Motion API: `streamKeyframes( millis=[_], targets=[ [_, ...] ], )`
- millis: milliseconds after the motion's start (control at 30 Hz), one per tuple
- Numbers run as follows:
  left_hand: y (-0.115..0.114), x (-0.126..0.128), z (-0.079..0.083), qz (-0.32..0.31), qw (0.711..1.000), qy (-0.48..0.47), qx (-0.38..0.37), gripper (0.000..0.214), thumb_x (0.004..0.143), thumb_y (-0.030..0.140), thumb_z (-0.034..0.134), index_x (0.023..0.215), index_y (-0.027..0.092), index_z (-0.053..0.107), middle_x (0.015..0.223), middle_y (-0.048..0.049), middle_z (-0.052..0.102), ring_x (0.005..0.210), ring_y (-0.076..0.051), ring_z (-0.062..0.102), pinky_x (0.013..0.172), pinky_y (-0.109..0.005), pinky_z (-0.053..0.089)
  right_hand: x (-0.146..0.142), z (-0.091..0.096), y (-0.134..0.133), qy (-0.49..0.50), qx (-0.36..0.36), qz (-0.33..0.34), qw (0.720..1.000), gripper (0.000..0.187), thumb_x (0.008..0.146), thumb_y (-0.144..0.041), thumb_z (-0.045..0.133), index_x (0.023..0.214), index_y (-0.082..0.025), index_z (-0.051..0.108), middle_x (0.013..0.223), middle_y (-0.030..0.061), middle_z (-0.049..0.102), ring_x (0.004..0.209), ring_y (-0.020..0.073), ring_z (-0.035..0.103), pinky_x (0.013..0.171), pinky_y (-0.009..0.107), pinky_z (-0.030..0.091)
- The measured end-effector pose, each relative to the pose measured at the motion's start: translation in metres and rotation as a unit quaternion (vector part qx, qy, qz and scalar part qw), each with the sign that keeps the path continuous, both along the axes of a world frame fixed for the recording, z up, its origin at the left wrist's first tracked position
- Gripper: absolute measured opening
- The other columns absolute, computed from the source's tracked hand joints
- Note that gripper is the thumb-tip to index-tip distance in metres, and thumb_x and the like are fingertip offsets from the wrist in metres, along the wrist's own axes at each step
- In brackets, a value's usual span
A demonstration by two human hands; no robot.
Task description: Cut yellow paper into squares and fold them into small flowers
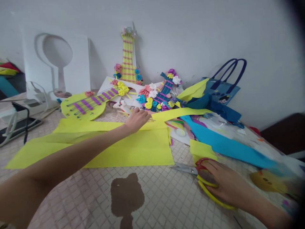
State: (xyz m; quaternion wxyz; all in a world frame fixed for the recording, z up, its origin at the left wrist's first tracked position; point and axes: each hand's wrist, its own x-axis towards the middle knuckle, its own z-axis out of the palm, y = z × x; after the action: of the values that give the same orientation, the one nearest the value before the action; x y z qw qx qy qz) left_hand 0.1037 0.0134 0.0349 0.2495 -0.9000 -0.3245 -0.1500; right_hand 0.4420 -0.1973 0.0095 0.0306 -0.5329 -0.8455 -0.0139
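Observation:
My right hand (220, 178) is closed around the handles of red-and-yellow scissors (194, 170), low over the table at the right. Their blades point left and look slightly apart, close to the corner of a large yellow crepe paper sheet (133, 149). My left hand (138, 120) stretches across the sheet, its fingers bent together over a long yellow strip (178, 114); what is in them is hidden. A small yellow paper piece (202, 150) lies just beyond the scissors. Right of it runs a long blue strip (228, 144).
Paper-flower-trimmed guitar shapes, one yellow (83, 106) and one blue (164, 92), lie behind; another yellow one (128, 60) leans on the wall. A white board with a cutout (78, 63), a blue bag (221, 89) and a cabled power strip (30, 108) stand around.

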Motion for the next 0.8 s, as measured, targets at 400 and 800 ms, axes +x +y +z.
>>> streamKeyframes(
  millis=[400,800],
  targets=[
    [-0.026,-0.006,-0.011,-0.043,0.982,-0.106,-0.148,0.021,0.088,0.013,0.042,0.099,0.014,0.059,0.099,-0.0122,0.063,0.096,-0.024,0.056,0.082,-0.039,0.036,-0.004,0.004,0.002,-0.026,0.007,-0.007,1.000,0.037,0.075,-0.040,0.060,0.107,-0.022,0.055,0.112,0.0115,0.063,0.100,0.0288,0.061,0.083,0.045,0.053],
    [-0.082,0.036,-0.025,-0.388,0.866,0.022,-0.315,0.036,0.094,0.019,0.034,0.126,0.020,0.052,0.135,-0.0095,0.050,0.126,-0.018,0.044,0.107,-0.035,0.028,-0.003,0.010,0.002,-0.038,-0.002,-0.011,0.999,0.039,0.076,-0.041,0.058,0.108,-0.019,0.056,0.110,0.0132,0.063,0.101,0.0292,0.060,0.082,0.042,0.051]
  ],
)
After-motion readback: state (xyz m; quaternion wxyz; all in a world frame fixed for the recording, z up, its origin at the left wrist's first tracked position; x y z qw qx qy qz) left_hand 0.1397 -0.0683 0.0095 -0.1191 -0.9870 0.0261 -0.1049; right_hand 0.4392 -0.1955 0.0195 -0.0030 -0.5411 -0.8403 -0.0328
